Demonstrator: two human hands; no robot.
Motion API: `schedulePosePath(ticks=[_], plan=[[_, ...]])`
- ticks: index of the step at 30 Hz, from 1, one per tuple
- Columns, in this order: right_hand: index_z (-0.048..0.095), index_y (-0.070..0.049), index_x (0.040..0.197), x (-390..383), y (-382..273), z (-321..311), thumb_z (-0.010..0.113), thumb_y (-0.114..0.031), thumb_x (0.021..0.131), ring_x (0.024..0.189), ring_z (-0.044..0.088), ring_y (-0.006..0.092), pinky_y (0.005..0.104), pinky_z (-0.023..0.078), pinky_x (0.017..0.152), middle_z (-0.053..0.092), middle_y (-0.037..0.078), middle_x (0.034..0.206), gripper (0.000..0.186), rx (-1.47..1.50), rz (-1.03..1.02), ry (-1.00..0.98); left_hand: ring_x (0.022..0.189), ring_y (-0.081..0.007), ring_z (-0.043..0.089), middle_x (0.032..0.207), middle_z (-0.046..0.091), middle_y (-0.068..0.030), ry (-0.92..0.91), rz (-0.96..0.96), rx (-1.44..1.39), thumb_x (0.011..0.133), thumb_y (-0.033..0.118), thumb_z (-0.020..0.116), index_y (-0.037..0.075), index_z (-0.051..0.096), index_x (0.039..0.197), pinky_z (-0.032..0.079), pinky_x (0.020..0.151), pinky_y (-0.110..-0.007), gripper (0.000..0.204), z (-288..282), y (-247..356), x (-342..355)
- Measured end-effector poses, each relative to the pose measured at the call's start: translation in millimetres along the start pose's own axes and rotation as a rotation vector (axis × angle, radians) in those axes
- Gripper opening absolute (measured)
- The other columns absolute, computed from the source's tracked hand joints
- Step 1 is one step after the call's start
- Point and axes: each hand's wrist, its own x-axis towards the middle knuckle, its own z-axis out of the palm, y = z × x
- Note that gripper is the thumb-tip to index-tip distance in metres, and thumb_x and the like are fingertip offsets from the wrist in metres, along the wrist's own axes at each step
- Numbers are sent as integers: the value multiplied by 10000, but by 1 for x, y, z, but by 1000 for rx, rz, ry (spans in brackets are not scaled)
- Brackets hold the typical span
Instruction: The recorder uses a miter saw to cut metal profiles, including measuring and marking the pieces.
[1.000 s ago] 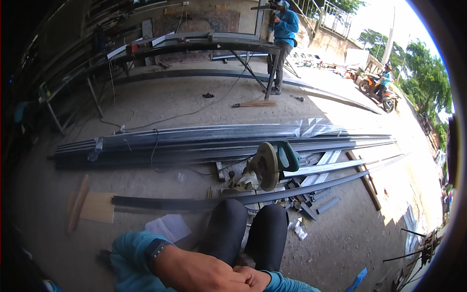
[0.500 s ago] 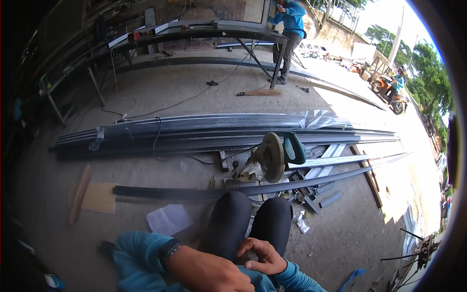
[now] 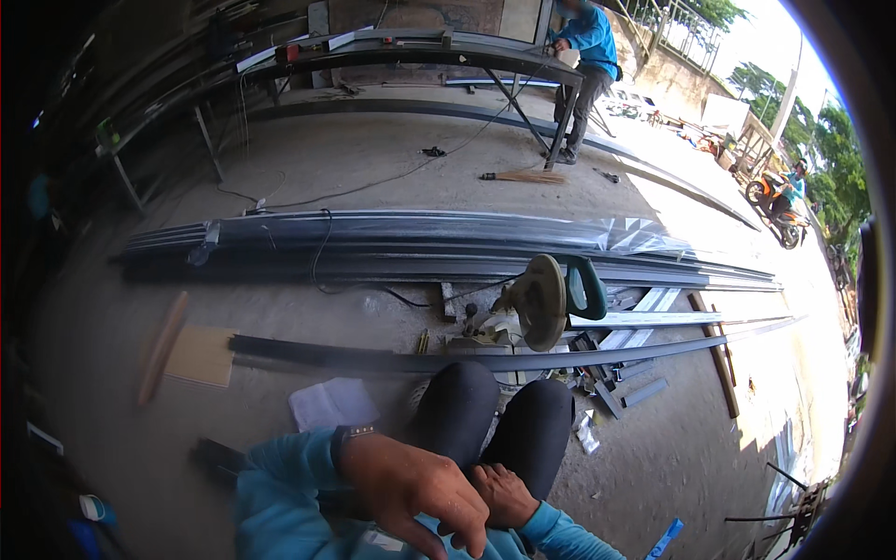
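My left hand point(image 3: 420, 490) hangs over my lap, wrist raised, fingers loosely bent and apart, holding nothing visible. My right hand point(image 3: 504, 495) rests on my right thigh beside it, fingers apart and slightly bent, partly behind the left. Just beyond my knees stands a chop saw point(image 3: 543, 301) with a teal handle. A long dark metal profile point(image 3: 392, 359) lies across its base, reaching left over a plywood board point(image 3: 196, 359). A white sheet point(image 3: 331, 406) lies left of my left knee, near a blurred wooden strip point(image 3: 163, 345).
Bundled long profiles point(image 3: 420, 238) lie behind the saw, with offcuts point(image 3: 644, 392) to its right. A co-worker point(image 3: 588, 51) in blue leans at a long metal bench point(image 3: 401, 58). A broom point(image 3: 523, 176) and cables cross the floor. Someone sits on an orange motorbike point(image 3: 779, 205).
My hands, close together a second ago, have separated: the left lifted with fingers drooping, the right settled on my thigh. The co-worker has bent toward the bench. The view has shifted slightly.
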Motion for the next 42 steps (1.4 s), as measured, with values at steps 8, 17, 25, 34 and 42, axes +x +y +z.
schedulePosePath(ticks=[8,17,25,34,42], plan=[[525,49,1088,5,18,3,700,-585,729,948,576,378,453,482,822,582,188,950,750,-9,-46,-115,811,-165,653,935,671,-88,481,-340,38,864,200,712,9,634,1035,518,731,-286,267,13,-62,-52],[416,-19,1094,7,41,0,510,-230,965,935,501,149,296,432,846,498,95,1020,265,1044,194,410,926,-197,622,1192,517,-144,771,-327,655,898,349,651,33,428,1314,496,816,-290,568,77,-141,-57],[423,3,1138,56,6,-22,339,-426,1011,1027,473,206,332,378,925,462,124,1103,456,871,54,743,870,-98,556,1032,493,-66,1200,-313,-355,964,409,542,22,349,1330,474,762,-248,566,30,-176,-49],[378,36,1238,73,17,-63,865,-335,634,1007,590,331,391,486,861,534,212,1120,860,280,-108,502,845,-131,546,974,517,-76,1196,-386,266,920,342,640,21,447,1090,487,755,-280,411,-2,-201,-53],[375,12,1246,120,73,-108,765,-221,652,985,613,358,410,494,860,577,227,1080,748,286,-280,364,760,-116,527,870,509,-36,872,-604,640,737,169,777,27,525,856,458,655,-276,313,-93,-136,-64]])
